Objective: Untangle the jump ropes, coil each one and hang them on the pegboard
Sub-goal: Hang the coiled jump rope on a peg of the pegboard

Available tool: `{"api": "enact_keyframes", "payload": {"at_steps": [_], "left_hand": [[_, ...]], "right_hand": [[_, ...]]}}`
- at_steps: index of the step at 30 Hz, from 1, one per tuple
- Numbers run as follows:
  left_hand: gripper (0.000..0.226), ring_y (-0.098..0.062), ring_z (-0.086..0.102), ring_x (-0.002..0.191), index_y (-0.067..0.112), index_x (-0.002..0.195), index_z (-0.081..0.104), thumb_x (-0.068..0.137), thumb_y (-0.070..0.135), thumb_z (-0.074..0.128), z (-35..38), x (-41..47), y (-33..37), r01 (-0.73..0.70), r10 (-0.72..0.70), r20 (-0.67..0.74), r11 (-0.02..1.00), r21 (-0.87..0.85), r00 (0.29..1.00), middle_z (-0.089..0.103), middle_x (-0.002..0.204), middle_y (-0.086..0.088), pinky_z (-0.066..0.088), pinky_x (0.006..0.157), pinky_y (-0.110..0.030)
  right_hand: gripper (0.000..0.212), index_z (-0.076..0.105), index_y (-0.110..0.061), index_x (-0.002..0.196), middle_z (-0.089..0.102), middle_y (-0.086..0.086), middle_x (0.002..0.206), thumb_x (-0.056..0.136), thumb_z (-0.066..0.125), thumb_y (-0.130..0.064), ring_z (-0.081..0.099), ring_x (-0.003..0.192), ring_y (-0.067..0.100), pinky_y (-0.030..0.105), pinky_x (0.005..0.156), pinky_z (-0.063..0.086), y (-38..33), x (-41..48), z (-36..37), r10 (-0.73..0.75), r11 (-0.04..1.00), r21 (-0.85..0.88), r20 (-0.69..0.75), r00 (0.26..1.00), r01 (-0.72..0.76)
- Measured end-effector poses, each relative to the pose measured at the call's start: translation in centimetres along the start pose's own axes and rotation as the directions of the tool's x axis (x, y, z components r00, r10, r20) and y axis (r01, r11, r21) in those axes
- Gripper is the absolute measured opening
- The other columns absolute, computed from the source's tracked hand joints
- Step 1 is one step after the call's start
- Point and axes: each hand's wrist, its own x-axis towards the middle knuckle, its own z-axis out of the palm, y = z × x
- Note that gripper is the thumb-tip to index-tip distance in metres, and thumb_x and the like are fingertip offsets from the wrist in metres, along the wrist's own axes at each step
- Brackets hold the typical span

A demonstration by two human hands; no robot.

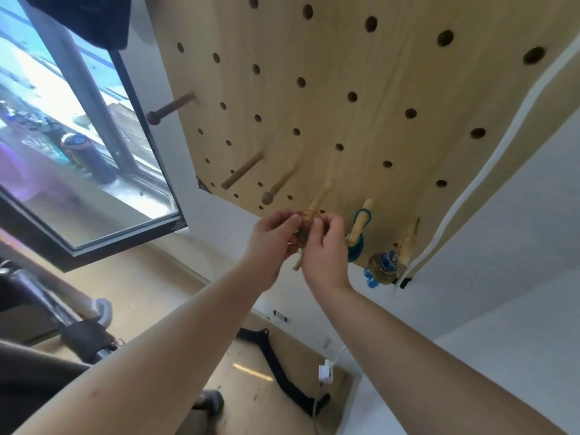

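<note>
One wooden pegboard [376,73], upper centre of frame. Six pegs [241,171] standing out of it, from its left edge to its lower right corner. Three jump ropes: teal coil [356,246] and blue-and-gold coil [381,265], centre right, each on a peg; third rope [301,238], mostly hidden between the hands. Two hands: left hand [276,237], right hand [326,249], frame centre.

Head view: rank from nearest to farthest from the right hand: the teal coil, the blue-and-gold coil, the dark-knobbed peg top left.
1. teal coil, on the peg just right of the right hand, which pinches a jump rope.
2. blue-and-gold coil, farther right, by the pegboard's lower corner.
3. dark-knobbed peg, far up-left.
</note>
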Motion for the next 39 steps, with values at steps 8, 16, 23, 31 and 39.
{"api": "enact_keyframes", "payload": {"at_steps": [8,16,23,31,39], "left_hand": [[0.016,-0.019,0.066,0.084,0.019,0.105,0.073,0.098,0.019,0.058,1.4,3.2,0.2,0.050,-0.052,0.022,0.997,0.052,0.998,0.073,0.093,-0.004,0.056,0.088,-0.042],[0.016,-0.023,0.070,0.103,0.024,0.104,0.076,0.089,0.029,0.072,2.6,5.8,0.0,-0.032,0.035,-0.023,0.994,0.105,0.999,0.075,0.103,-0.003,0.056,0.093,-0.046],[0.027,-0.005,0.064,0.100,0.032,0.120,0.064,0.093,0.029,0.064,0.8,3.6,-1.1,-0.100,0.155,-0.116,0.917,0.385,0.981,0.065,0.111,0.018,0.056,0.089,-0.037],[0.028,-0.013,0.065,0.100,0.037,0.121,0.063,0.092,0.036,0.061,-3.0,-5.3,-1.9,-0.044,0.128,-0.152,0.885,0.464,0.980,0.065,0.113,0.012,0.056,0.091,-0.046],[0.032,-0.015,0.063,0.100,0.037,0.123,0.060,0.091,0.037,0.064,-6.2,-19.4,-2.6,-0.106,0.165,-0.067,0.842,0.528,0.984,0.063,0.114,0.012,0.056,0.092,-0.043]], "right_hand": [[0.011,0.047,-0.023,0.106,0.061,-0.004,0.099,0.106,0.040,-0.031,0.061,0.084,0.003,0.016,0.060,0.044,0.4,2.4,0.0,0.089,0.995,0.049,-0.044,0.995,-0.086],[0.011,0.048,-0.019,0.102,0.060,0.002,0.106,0.103,0.048,-0.030,0.057,0.081,0.006,0.011,0.061,0.042,1.2,5.1,0.3,0.068,0.997,-0.024,-0.139,0.988,-0.072],[0.052,0.030,-0.027,0.145,0.051,-0.002,0.138,0.100,0.054,-0.017,0.055,0.117,0.011,0.030,0.096,0.052,2.5,1.3,-0.3,-0.047,0.996,-0.078,0.074,0.996,0.053],[0.069,0.020,-0.021,0.156,0.021,-0.004,0.162,0.098,0.056,-0.011,0.023,0.148,0.012,0.019,0.110,0.023,0.9,-7.2,-2.0,-0.041,0.984,-0.170,0.109,0.993,0.059],[0.065,0.024,-0.021,0.155,0.025,0.001,0.159,0.098,0.055,-0.019,0.032,0.145,0.020,0.027,0.109,0.031,-0.3,-20.1,-4.3,-0.020,0.977,-0.210,0.104,0.994,0.041]]}}
